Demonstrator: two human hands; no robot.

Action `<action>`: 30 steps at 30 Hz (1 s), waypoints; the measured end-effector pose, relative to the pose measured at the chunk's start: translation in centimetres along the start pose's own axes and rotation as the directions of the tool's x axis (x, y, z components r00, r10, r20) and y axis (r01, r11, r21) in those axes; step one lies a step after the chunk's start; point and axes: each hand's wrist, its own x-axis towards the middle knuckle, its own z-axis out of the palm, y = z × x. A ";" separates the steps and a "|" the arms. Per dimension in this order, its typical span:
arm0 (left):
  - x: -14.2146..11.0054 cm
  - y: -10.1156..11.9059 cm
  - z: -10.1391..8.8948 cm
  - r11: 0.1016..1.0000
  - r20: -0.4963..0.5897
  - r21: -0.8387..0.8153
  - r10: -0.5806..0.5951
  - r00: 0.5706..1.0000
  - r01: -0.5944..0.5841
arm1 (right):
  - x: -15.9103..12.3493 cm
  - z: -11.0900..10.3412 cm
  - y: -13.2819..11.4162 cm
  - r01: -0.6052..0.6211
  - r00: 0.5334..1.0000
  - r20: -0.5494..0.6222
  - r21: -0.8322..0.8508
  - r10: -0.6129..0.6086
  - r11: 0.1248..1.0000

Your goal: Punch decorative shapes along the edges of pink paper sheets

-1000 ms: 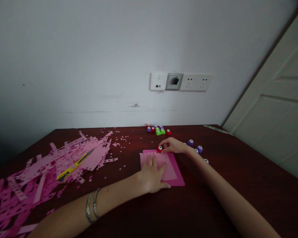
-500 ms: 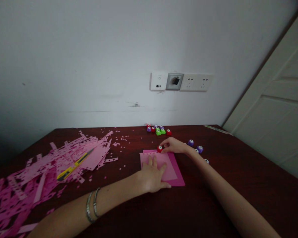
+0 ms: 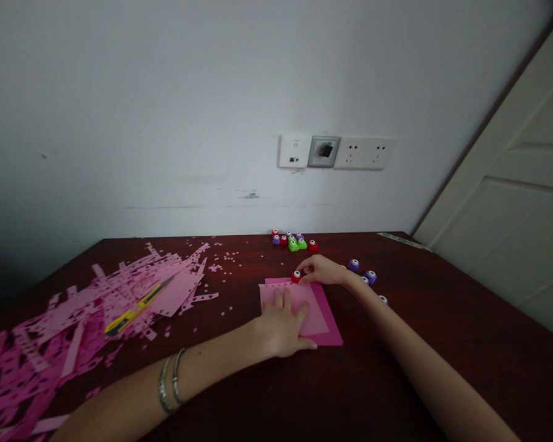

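Note:
My left hand [image 3: 281, 328] lies flat with its fingers spread on a light pink sheet of paper [image 3: 316, 318]. Under that sheet, a darker pink sheet [image 3: 332, 331] shows along the right and bottom edges. At the top edge of the papers sits a small red craft punch [image 3: 296, 277] with a white top. My right hand [image 3: 320, 270] grips this punch from its right side, thumb and fingers closed on it. A row of small punched holes runs along the light sheet's top edge, left of the punch.
A heap of punched pink paper strips [image 3: 87, 319] covers the left, with a yellow utility knife [image 3: 138, 306] on it. Red, purple and green punches [image 3: 294, 245] cluster near the wall. Several purple punches [image 3: 354, 265] stand beyond my right forearm. Tiny paper cut-outs [image 3: 215, 267] are scattered about.

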 end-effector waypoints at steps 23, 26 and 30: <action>0.0 0.0 -0.1 1.000 0.033 0.009 0.001 0.999 -0.001 | 0.0 -0.1 0.4 0.064 0.998 -0.005 -0.010 -0.064 0.998; 0.1 -0.1 0.0 1.000 0.023 0.008 0.002 1.000 -0.003 | 0.0 -0.2 0.9 0.050 0.998 -0.043 0.015 -0.049 0.999; 0.0 -0.1 0.2 1.000 0.009 0.005 0.001 1.000 -0.001 | -0.1 -0.8 1.7 0.005 0.996 -0.094 0.032 -0.002 0.999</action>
